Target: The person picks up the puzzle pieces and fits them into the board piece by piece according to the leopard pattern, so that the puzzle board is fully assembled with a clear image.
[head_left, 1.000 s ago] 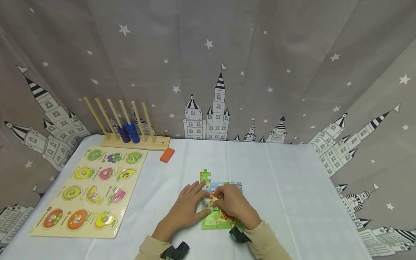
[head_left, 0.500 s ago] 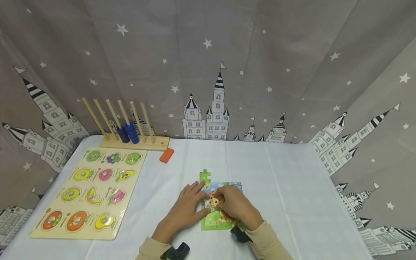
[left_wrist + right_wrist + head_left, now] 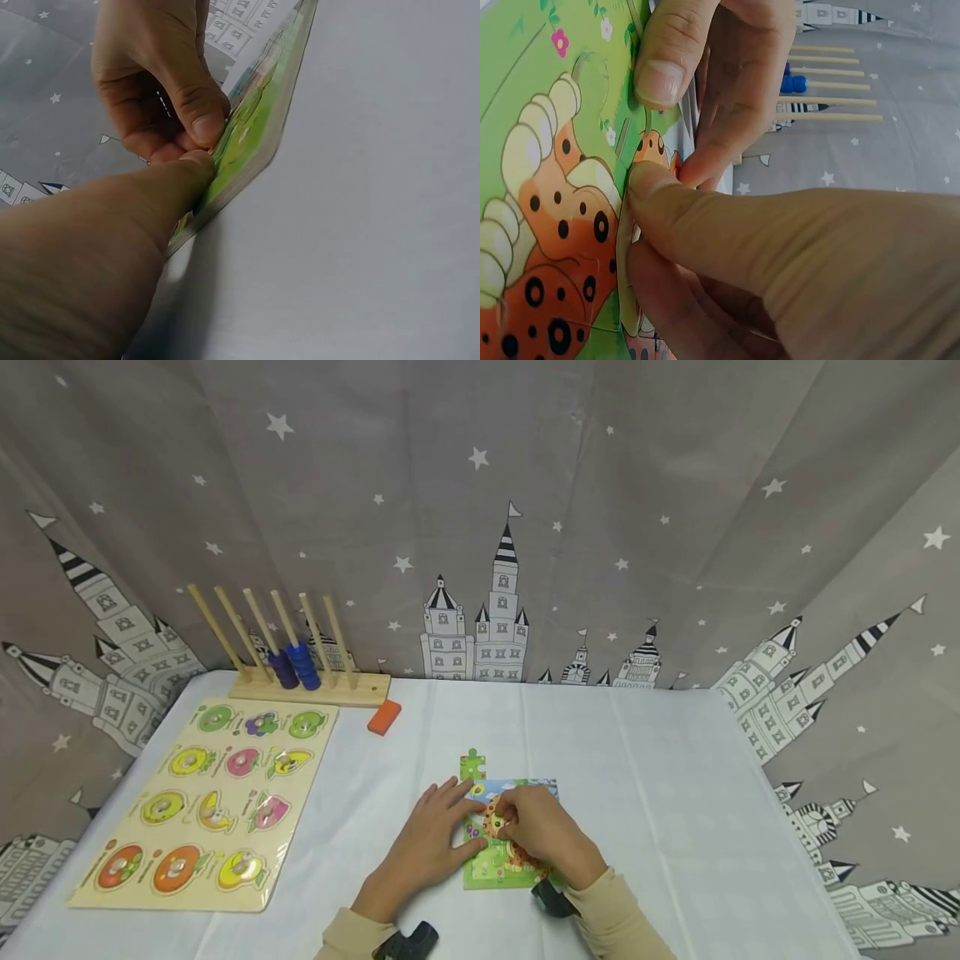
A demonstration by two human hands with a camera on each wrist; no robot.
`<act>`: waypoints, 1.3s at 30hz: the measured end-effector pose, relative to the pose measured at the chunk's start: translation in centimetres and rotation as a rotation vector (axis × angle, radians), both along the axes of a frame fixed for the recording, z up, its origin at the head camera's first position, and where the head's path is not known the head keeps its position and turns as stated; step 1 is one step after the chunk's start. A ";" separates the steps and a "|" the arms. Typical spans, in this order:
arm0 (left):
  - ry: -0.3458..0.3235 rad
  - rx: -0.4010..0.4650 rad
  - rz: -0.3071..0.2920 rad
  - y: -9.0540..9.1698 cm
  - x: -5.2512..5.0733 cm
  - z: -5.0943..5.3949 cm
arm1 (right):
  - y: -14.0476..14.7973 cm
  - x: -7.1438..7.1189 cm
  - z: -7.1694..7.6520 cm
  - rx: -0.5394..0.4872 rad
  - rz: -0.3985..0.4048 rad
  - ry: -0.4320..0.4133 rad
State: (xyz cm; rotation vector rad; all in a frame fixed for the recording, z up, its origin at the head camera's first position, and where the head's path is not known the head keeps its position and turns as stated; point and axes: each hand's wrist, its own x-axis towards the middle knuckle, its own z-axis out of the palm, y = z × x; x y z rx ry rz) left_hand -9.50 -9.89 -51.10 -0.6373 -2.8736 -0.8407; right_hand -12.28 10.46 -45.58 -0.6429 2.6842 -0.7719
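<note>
A jigsaw puzzle [image 3: 495,882] with a spotted leopard on green grass lies at the table's front middle. My right hand [image 3: 543,827] pinches a puzzle piece [image 3: 495,823] with the leopard's face between thumb and fingers, over the puzzle's middle. In the right wrist view this piece [image 3: 628,274] stands slightly raised along its edge. My left hand [image 3: 435,835] rests along the puzzle's left side, fingers extended and thumb [image 3: 660,82] against the puzzle. The right hand covers part of the puzzle. Just beyond the left fingertips lies a green puzzle piece [image 3: 472,767].
A fruit peg board [image 3: 202,810] lies on the left of the white-covered table [image 3: 645,793]. Behind it stands a wooden peg rack [image 3: 330,691] with blue and purple beads. An orange block [image 3: 385,717] lies beside the rack. A grey printed curtain [image 3: 637,485] hangs behind.
The piece in my right hand has turned, so more of the leopard's face shows. Both hands stay in nearly the same place. The left hand has barely moved.
</note>
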 end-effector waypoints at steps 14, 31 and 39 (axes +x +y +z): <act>-0.016 -0.018 -0.007 -0.2 -0.1 0.1 | 0.5 -1.1 -0.2 -0.053 -0.004 -0.083; -0.242 -0.085 -0.148 -1.1 -0.1 1.0 | -1.5 -8.9 -1.4 -0.068 0.041 -0.018; -0.241 -0.069 -0.158 -1.4 0.0 1.5 | -2.4 -9.5 -1.5 -0.036 0.015 -0.046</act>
